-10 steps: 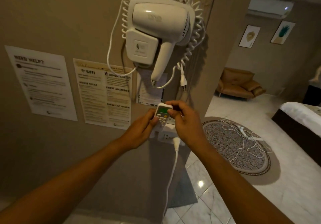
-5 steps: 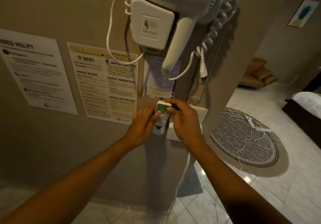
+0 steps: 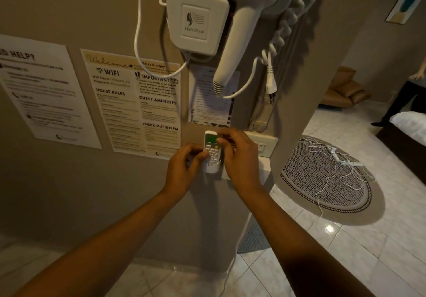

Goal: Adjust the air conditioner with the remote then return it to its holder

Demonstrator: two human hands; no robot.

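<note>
The white remote point(image 3: 211, 147) stands upright with its lower end seated in the white wall holder point(image 3: 212, 167), its green screen and an orange button among pale keys facing out. The right hand point(image 3: 237, 156) pinches its upper right edge, thumb near the orange button, fingers curled behind the top. The left hand point(image 3: 183, 167) is half closed against the left side of the remote and holder, fingertips touching; whether it grips the holder cannot be told. Just right of the holder sits a cream wall switch plate point(image 3: 262, 146). Above hangs a white wall unit point(image 3: 196, 18) marked "Hair dryer", with its coiled cord and a loose plug point(image 3: 271, 84) dangling. To the left, a sheet point(image 3: 136, 103) reads "Welcome", "WIFI", "HOUSE RULES", "IMPORTANT", "GUEST AMENITIES" and "CHECK OUT @12PM"; farther left another notice point(image 3: 43, 89) shows "HELP?". A smaller sheet point(image 3: 209, 103) above the remote is too blurred to read. On the tiled floor to the right lies a round patterned rug point(image 3: 322, 181) with tangled white cable on it.
</note>
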